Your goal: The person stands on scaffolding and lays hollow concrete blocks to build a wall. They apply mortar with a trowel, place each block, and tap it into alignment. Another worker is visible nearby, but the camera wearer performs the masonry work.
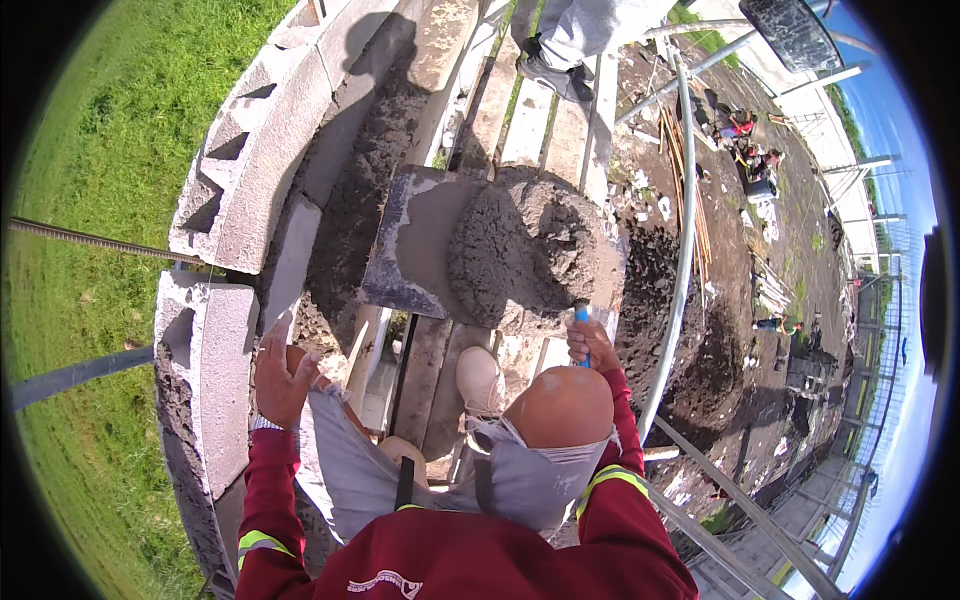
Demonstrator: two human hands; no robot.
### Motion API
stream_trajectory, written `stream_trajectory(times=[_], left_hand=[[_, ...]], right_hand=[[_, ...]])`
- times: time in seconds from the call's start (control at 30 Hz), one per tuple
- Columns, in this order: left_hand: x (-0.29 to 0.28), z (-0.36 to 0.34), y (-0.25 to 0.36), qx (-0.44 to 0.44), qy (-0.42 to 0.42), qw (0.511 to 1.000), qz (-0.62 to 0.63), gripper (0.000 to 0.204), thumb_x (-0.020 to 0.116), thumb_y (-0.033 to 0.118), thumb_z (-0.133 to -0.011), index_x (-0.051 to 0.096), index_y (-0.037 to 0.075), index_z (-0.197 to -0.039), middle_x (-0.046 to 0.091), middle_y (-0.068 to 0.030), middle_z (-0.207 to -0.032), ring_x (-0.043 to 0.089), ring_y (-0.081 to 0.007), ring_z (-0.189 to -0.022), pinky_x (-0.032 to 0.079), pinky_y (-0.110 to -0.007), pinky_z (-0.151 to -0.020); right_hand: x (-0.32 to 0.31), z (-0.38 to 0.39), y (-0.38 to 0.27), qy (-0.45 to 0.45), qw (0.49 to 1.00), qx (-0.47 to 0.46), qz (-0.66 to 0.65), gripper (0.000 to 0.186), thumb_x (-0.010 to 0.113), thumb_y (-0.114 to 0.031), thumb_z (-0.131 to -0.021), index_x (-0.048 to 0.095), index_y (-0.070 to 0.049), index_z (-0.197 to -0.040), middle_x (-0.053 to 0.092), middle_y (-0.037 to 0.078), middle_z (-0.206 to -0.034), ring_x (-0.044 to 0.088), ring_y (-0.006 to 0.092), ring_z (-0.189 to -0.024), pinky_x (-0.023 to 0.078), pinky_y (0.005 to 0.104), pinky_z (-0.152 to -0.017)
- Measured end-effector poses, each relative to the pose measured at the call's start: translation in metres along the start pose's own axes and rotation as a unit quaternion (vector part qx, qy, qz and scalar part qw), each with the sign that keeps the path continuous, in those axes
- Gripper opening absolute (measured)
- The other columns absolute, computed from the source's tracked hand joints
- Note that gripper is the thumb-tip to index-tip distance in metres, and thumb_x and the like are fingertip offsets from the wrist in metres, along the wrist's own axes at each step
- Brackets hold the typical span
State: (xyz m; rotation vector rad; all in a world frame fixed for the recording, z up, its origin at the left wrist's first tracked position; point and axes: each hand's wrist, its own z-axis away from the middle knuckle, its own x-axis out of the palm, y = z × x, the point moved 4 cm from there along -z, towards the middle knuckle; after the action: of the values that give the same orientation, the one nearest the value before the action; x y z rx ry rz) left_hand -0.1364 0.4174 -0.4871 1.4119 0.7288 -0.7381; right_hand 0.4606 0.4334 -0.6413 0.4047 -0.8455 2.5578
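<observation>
My right hand (594,346) is wrapped round the blue handle of a trowel (582,315), beside my bent knee. The trowel's blade cannot be made out against the mortar. A heap of wet grey mortar (500,245) lies on a flat mortar board (405,297) in front of me. Over on the left, my left hand (284,380) is empty, its fingers apart, close to the inner side of a concrete block (225,335). Another hollow block (262,150) stands farther along the same wall, with a gap between the two.
I crouch on scaffold planks (440,375). Another person's shoes (555,75) stand at the far end. A curved metal rail (685,220) runs along the right, above lower ground with people. Rebar (100,240) juts out over grass on the left.
</observation>
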Motion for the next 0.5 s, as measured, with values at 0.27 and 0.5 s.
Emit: stream_trajectory(times=[0.27, 0.5], left_hand=[[-0.017, 0.018, -0.015, -0.030, 0.035, 0.999, -0.018, 0.075, 0.062, 0.053, -0.101, 0.042, 0.011, -0.159, 0.062, -0.0199, -0.141, 0.062, -0.0384, -0.124, 0.053, -0.048, -0.100], [-0.027, 0.038, -0.024, -0.077, 0.071, 0.994, 0.036, 0.068, 0.059, 0.056, -0.103, 0.053, 0.010, -0.152, 0.063, -0.0203, -0.140, 0.064, -0.0382, -0.121, 0.050, -0.048, -0.105]], right_hand=[[0.028, 0.072, -0.097, 0.001, 0.976, 0.012, 0.219, 0.012, 0.067, -0.009, -0.098, 0.056, -0.010, -0.095, 0.050, 0.001, -0.063, 0.045, 0.0122, -0.041, 0.038, 0.0276, -0.034], [0.192, 0.125, -0.191, -0.053, 0.848, 0.083, 0.520, 0.013, 0.068, -0.005, -0.089, 0.055, -0.010, -0.088, 0.054, 0.002, -0.061, 0.047, 0.0116, -0.039, 0.038, 0.0276, -0.033]])
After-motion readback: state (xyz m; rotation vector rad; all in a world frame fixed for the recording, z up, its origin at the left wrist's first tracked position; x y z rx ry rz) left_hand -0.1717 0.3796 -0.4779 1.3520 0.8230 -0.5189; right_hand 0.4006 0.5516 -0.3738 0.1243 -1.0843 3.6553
